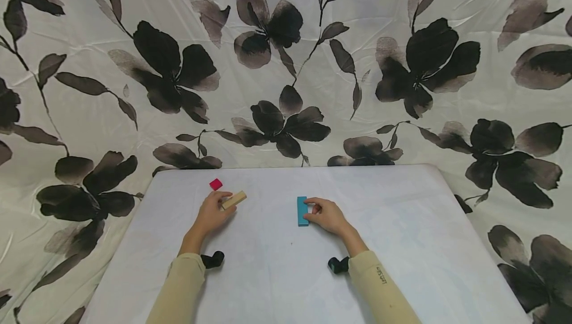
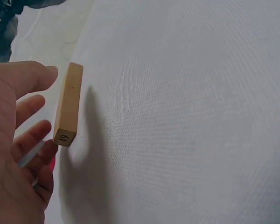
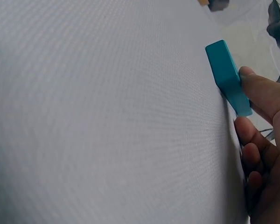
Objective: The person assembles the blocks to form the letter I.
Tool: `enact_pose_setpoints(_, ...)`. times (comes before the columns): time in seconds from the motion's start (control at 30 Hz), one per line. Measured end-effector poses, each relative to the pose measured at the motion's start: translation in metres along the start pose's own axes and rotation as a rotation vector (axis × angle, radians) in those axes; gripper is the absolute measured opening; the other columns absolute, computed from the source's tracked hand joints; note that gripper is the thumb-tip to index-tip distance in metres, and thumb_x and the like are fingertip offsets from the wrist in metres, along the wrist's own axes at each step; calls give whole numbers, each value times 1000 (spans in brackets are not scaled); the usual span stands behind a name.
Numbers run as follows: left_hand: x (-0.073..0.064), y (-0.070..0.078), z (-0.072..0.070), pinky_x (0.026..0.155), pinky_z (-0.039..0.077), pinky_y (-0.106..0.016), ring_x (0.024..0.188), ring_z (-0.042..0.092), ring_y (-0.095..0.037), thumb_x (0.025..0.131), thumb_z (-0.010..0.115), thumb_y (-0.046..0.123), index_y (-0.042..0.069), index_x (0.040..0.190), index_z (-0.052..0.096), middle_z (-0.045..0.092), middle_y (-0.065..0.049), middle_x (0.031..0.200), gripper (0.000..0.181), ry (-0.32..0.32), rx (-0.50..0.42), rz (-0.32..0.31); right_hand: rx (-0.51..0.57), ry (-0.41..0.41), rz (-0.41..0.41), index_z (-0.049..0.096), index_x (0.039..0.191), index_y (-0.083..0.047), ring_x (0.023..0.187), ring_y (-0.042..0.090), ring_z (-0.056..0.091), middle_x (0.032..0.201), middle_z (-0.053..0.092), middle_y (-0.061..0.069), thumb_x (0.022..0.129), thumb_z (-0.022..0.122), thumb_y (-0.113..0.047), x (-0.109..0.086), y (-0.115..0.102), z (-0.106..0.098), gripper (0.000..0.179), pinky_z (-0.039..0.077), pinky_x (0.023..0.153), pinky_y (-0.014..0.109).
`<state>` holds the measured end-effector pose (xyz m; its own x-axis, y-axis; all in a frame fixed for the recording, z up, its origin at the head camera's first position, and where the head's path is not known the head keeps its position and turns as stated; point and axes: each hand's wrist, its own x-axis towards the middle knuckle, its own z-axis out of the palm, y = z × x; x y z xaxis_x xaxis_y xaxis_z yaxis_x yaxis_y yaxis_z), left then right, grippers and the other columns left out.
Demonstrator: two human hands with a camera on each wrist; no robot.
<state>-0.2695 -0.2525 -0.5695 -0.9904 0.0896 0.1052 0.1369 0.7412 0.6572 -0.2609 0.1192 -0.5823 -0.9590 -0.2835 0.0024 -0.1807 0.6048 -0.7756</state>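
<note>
In the head view my left hand (image 1: 213,213) reaches around the near left end of a plain wooden block (image 1: 239,198), index finger on its far side and thumb on its near side. From the left wrist, a narrow gap shows between the thumb and the wooden block (image 2: 71,100), whose end bears a small printed number. A small red block (image 1: 216,184) lies just beyond that hand. My right hand (image 1: 328,216) has thumb and index fingertips at the right long side of a blue block (image 1: 302,212). The right wrist view shows the thumb (image 3: 252,84) against the blue block (image 3: 226,72).
Both hands work over a white-covered table (image 1: 268,274), with its far edge just beyond the blocks. Behind it hangs a pale floral cloth (image 1: 348,130). Black wrist cameras (image 1: 213,259) sit at the cuffs of the tan sleeves (image 1: 380,284).
</note>
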Motion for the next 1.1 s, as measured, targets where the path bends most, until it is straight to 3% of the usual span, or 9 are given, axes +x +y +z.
enact_pose_setpoints(0.23,1,-2,5,84,43,-44,97,52,-29,85,74,18,3,132,54,51,-18,126,53,-26,-53,-16,-2,-3,-1,66,124,-19,65,13,50,75,57,-5,84,77,-30,0,0,0,42,40,62,31)
enact_pose_setpoints(0.47,0,1,11,68,42,-32,77,50,-19,77,81,16,0,135,51,52,-19,123,67,-55,-67,15,0,-6,-5,66,124,-18,65,14,50,76,57,-5,84,77,-30,0,0,0,43,41,62,31)
enact_pose_setpoints(0.73,4,-3,7,70,40,-33,83,47,-21,70,88,22,1,141,45,46,-17,118,86,-166,30,9,4,-12,-19,65,124,-17,65,13,50,77,57,-5,86,75,-30,-2,1,1,42,40,62,30)
enact_pose_setpoints(0.93,12,-4,-6,71,41,-35,85,47,-23,69,89,22,2,140,47,45,-18,114,85,-251,54,4,12,-16,-15,65,125,-18,67,13,50,78,57,-5,86,75,-31,-2,-1,4,42,41,63,31)
enact_pose_setpoints(1.1,19,2,-6,72,41,-35,87,47,-24,72,86,20,5,143,44,42,-18,118,83,-306,67,-20,-1,-14,-4,65,126,-18,66,13,50,78,57,-5,86,75,-30,-1,-2,-2,43,41,63,31)
